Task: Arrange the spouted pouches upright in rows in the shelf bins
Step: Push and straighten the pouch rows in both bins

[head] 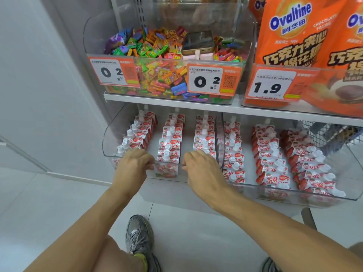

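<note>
Pouches (pixel 169 143) with white spouts and red strawberry pictures stand up in rows inside two clear bins on the low shelf. The left bin (pixel 110 134) has three rows. The right bin (pixel 351 173) has three rows too, and they run from the back to the front.

Both hands are at the front edge of the left bin. The left hand (pixel 135 163) sits in front of the left row, with its fingers bent down over the rim. The right hand (pixel 202 165) sits in front of the third row, with its fingers bent down too. The fingertips are hidden, so I cannot tell if either hand is holding a pouch or just the rim. The middle row shows between the two hands.

On the shelf above (pixel 176 102) sits a clear tub of small bright candies (pixel 157 50). A phone (pixel 198 42) lies on top of the candies. Orange price tags (pixel 214 80) hang on the front of the tub. Big orange Ovaltine bags (pixel 290 32) stand to the right of it.

Down below, the floor has pale tiles (pixel 49 203). A grey shoe (pixel 139 236) and a bare knee show near the bottom.
</note>
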A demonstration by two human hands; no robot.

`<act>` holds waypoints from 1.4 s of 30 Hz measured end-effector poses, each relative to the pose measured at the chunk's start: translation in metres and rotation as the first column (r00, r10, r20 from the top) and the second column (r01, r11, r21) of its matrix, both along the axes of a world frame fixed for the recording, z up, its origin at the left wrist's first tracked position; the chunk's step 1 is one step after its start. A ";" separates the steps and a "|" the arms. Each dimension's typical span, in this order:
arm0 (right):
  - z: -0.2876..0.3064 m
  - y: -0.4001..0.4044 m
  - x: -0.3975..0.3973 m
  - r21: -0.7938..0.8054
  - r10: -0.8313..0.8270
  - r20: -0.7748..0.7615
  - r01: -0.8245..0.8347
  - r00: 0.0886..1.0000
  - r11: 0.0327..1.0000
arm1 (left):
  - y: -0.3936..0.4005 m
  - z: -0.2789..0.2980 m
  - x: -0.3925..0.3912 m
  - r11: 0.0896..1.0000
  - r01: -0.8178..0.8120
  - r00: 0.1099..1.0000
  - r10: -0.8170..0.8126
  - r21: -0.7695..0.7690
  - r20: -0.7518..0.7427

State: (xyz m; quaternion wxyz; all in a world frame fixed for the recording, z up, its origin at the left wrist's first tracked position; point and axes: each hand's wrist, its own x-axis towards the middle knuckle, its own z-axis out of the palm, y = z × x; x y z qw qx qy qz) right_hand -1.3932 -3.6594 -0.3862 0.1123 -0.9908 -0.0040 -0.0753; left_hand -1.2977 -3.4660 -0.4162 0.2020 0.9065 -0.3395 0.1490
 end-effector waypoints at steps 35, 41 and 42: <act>-0.033 -0.224 -0.162 0.111 -0.212 -0.027 0.214 0.977 0.971 | -0.224 -0.012 -0.142 0.943 0.333 0.934 -0.332 -0.013 -0.131; -0.045 -0.230 -0.157 0.202 -0.245 -0.070 0.254 0.967 0.946 | -0.251 -0.032 -0.134 0.944 0.268 0.949 -0.224 0.191 -0.221; -0.045 -0.230 -0.156 0.223 -0.243 -0.055 0.249 0.969 0.942 | -0.252 -0.033 -0.132 0.952 0.250 0.949 -0.205 0.175 -0.241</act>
